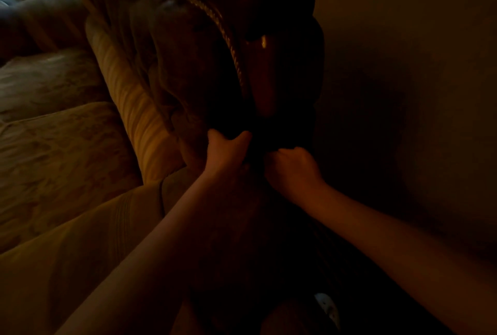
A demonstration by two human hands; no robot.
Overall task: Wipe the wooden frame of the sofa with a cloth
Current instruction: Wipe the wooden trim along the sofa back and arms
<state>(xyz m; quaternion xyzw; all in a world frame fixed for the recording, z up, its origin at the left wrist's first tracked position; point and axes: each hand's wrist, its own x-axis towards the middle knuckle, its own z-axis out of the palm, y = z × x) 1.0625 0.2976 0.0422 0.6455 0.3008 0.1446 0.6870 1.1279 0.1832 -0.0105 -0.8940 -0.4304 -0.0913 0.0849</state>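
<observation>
- The room was very dim, and most of the lower middle of the view was lost in shadow.
- My left hand [224, 150] reached up to the padded sofa arm [185, 65], thumb spread from the fingers and curled over its lower edge, gripping it.
- My right hand [291, 166] sat just beside the left, knuckles up and fingers curled in a fist; they seemed to be bunched on something dark, but I could not tell whether that was the cloth, since it melted into the shadow.
- The wooden frame [265, 76] ran up just above my right hand, glossy and dark, with small highlights; its lower end vanished into black where my hands met it.
- A twisted cord trim [228, 35] followed the seam between padding and wood.
- The patterned seat cushion [53, 151] lay to the left, cut off by the edge.
- The wall [403, 52] on the right was plain.
- A small pale object [326, 305] near the bottom was too unclear to identify.
- No writing or labels could be read.
</observation>
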